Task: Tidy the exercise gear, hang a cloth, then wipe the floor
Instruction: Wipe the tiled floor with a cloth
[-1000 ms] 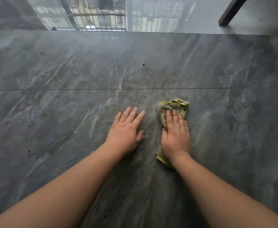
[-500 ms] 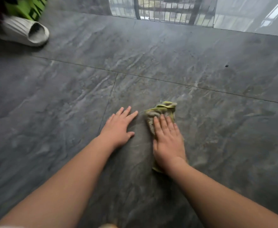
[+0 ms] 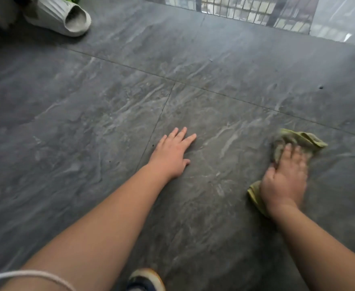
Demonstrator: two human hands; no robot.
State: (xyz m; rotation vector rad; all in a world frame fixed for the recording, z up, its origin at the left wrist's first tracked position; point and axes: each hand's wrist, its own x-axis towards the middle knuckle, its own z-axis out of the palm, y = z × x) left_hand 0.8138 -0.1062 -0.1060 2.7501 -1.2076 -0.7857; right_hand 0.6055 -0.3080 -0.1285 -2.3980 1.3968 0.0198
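**Cloth swept out to the right, left hand kept as a prop**

Since half a second ago the cloth (image 3: 294,143) has been carried away from the left hand (image 3: 171,155): then the two hands lay almost side by side, now a broad stretch of bare floor (image 3: 88,122) is seen between them. The right hand (image 3: 283,181) is blurred, which suggests a wiping stroke under way.

The left hand is laid flat on the floor, fingers straight and slightly spread, nothing held. The right hand is pressed palm-down on the cloth with the fingers extended over it; whether the fingertips are curled into the fabric cannot be told through the blur.

The cloth lies wholly under and around the right hand, well apart from the left. It is bunched into a long strip whose axis runs roughly along the line of the right forearm: one end shows beside the wrist on the near side, the other is crumpled beyond the fingertips, pointing away from the person and a little to the right. The right hand is therefore the only one placed to drive it, and any return sweep would be made across the strip's length, back toward the left hand.

A pale slipper (image 3: 61,17) is seen far ahead of the left hand.
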